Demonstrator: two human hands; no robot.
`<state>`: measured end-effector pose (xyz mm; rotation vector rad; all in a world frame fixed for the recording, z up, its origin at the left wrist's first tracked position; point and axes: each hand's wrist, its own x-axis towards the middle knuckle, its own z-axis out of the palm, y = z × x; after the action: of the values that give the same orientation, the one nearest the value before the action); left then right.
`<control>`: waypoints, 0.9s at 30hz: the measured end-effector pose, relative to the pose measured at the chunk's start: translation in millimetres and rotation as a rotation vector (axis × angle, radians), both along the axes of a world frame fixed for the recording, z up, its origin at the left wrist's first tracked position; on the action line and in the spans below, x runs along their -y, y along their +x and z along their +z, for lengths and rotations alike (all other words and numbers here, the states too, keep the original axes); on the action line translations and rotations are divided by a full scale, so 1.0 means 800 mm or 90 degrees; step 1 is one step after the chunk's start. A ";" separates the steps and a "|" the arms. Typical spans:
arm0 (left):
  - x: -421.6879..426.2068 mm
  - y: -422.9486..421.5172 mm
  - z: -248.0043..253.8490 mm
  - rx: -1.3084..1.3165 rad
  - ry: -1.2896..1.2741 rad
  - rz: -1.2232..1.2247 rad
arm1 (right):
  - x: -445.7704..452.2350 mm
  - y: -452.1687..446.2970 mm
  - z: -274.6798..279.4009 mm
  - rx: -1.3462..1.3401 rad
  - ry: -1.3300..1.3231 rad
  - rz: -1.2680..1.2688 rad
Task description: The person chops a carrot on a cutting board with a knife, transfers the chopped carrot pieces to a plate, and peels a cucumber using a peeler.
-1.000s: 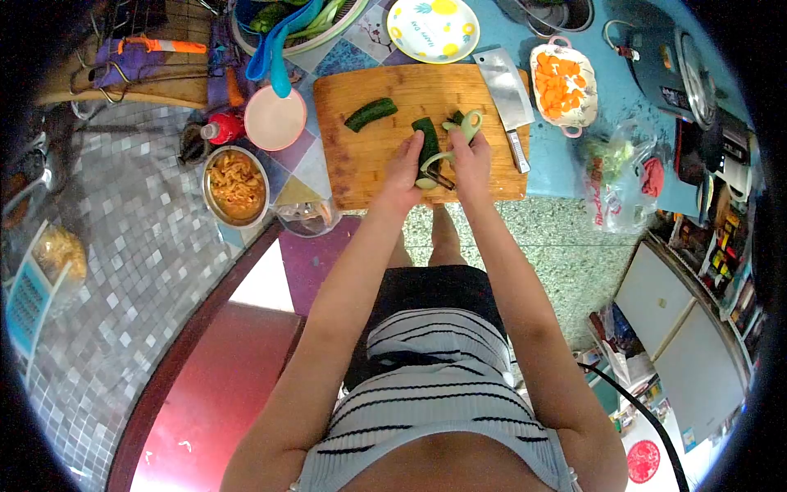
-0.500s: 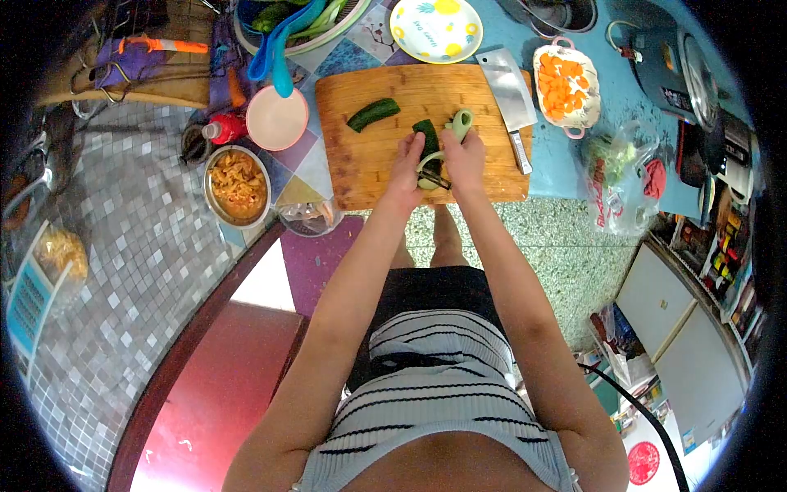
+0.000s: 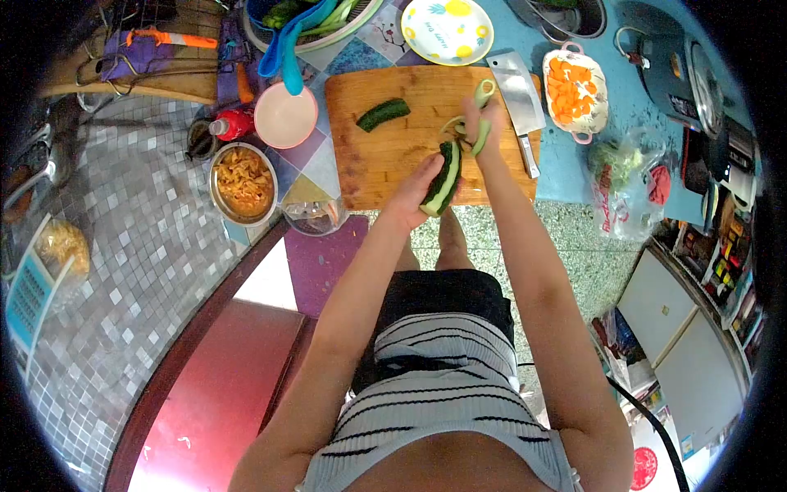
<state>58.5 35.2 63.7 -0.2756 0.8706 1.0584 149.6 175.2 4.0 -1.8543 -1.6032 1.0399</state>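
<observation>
Head view shows a big wooden board with other things around it. A dish of orange bits sits to the right of the board, and a plate sits by its far edge. A knife lies over the board's right side. The left hand is at the board's near edge, with its fingers curled shut around the cucumber. The right hand is over the right part of the board, with its fingers bent around a green peeler. The cucumber leans, with its near end at the board's near edge and its far end up and to the right, toward the right hand. It has a pale stripe down its long side. The left hand is nearer, on its left side; the right hand is past its far end. A short piece lies on the board, up and to the left. The right fingers are blurry, so I can't tell how tight they are. The peeler's blade is hard to see, and I can't tell if it touches the cucumber. The left palm is hidden.
</observation>
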 end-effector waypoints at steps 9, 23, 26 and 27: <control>-0.030 -0.005 -0.045 0.002 -0.102 0.172 | 0.016 0.001 -0.025 -0.358 -0.115 -0.215; -0.049 0.002 -0.054 -0.089 -0.142 0.280 | 0.068 -0.010 -0.002 -0.136 -0.021 -0.047; -0.044 0.002 -0.045 -0.100 -0.167 0.235 | 0.057 -0.012 -0.012 -0.091 -0.031 -0.028; -0.036 0.000 -0.055 -0.094 -0.128 0.195 | 0.052 -0.013 -0.004 -0.092 -0.031 -0.028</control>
<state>58.5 64.2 19.3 -0.5163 1.0931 1.2882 138.8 133.9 0.9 -1.7934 -1.4596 1.1743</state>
